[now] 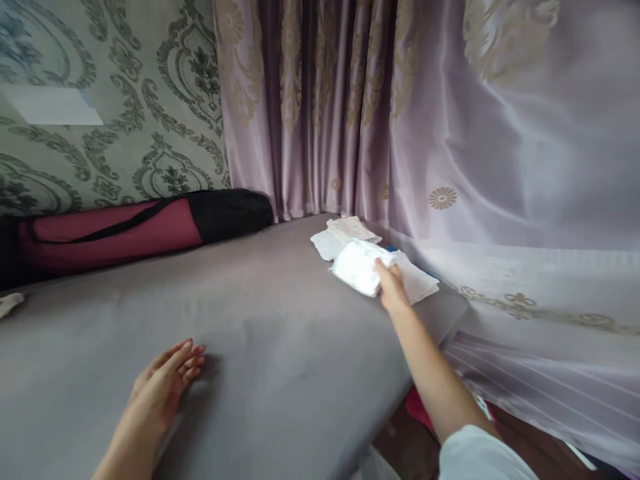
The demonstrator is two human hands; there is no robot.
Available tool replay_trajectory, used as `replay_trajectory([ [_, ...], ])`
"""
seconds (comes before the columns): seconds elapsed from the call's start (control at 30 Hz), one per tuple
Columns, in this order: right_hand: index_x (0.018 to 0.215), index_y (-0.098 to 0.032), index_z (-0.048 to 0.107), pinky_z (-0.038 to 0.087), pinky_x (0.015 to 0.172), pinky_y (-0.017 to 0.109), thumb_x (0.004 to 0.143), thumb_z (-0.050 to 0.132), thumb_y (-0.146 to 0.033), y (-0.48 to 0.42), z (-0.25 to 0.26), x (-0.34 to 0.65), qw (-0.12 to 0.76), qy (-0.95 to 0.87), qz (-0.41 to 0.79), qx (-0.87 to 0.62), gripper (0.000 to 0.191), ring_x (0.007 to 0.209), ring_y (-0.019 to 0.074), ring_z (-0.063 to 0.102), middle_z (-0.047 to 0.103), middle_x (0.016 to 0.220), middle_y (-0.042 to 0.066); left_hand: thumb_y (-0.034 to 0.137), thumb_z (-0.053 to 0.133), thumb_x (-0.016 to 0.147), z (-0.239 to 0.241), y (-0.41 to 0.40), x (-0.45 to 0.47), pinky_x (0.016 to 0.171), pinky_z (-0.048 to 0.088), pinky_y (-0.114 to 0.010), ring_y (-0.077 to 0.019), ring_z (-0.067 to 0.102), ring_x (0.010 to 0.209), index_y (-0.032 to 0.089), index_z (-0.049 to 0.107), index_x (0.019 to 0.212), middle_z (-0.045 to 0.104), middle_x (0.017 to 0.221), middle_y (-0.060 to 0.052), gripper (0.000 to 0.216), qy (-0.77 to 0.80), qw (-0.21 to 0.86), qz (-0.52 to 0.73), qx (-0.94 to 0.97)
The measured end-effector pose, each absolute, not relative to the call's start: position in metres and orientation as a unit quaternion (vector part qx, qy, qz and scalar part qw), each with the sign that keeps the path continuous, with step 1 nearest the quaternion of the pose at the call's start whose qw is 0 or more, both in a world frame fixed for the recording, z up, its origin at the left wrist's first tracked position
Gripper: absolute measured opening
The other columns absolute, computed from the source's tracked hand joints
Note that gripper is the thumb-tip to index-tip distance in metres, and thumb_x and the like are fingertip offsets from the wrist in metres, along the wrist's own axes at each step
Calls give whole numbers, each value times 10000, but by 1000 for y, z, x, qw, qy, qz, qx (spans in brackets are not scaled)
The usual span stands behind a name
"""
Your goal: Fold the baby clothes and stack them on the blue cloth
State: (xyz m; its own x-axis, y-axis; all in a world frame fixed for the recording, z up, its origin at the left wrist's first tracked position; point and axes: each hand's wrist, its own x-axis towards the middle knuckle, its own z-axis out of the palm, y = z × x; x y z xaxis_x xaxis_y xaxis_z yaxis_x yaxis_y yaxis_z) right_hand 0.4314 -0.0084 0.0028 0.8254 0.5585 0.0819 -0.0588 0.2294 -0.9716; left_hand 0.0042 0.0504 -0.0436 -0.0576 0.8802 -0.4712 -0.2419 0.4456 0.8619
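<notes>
My right hand [390, 280] reaches out to the far right of the grey-covered surface [240, 300]. Its thumb and fingers grip the near right edge of a flat, soft white bundle [359, 267]; whether this is folded cloth or a packet I cannot tell. Behind the bundle lie a cream-coloured folded piece [353, 228] and a white piece [326, 245]. White sheets [417, 277] rest to the right of the hand, with a bit of blue showing at their edge. My left hand [165, 380] hovers low over the cover at the near left, fingers loosely apart and holding nothing.
A long maroon and black bag [125, 230] with a strap lies against the patterned wall [165, 120]. Lilac curtains [480, 153] hang behind and along the right. The surface's edge [385, 420] drops off at the lower right. A small pale object [10, 303] lies far left.
</notes>
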Motion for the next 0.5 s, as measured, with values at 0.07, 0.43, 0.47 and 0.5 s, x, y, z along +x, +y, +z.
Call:
replay_trajectory([
  [0.07,1023,-157,585,566,844,361,821,622,-300,-16,6,470,770,-157,146,-601,250,970,212,680,703,1033,106,80,573,848,-44,50,5,503,514,-158,-97,637,553,140,598,888,693,724,-44,76,572,628,450,276],
  [0.43,1368,4,406,282,1092,575,825,564,-225,-41,7,530,425,-184,-152,-873,610,1343,401,362,417,1400,309,74,561,845,-47,50,3,516,515,-152,-99,639,568,141,599,909,692,725,-49,100,575,620,452,284],
  [0.47,1396,5,379,224,1112,587,835,535,-210,-44,9,525,379,-216,-204,-876,620,1379,404,297,348,1459,301,76,563,842,-49,50,3,516,516,-154,-101,641,569,141,598,907,692,727,-51,98,577,618,452,285],
  [0.5,1415,-5,362,191,1126,584,863,485,-209,-46,12,521,331,-254,-251,-873,601,1402,388,257,311,1495,277,76,566,837,-50,50,3,516,517,-155,-103,642,571,141,597,907,692,728,-52,100,579,615,451,287],
])
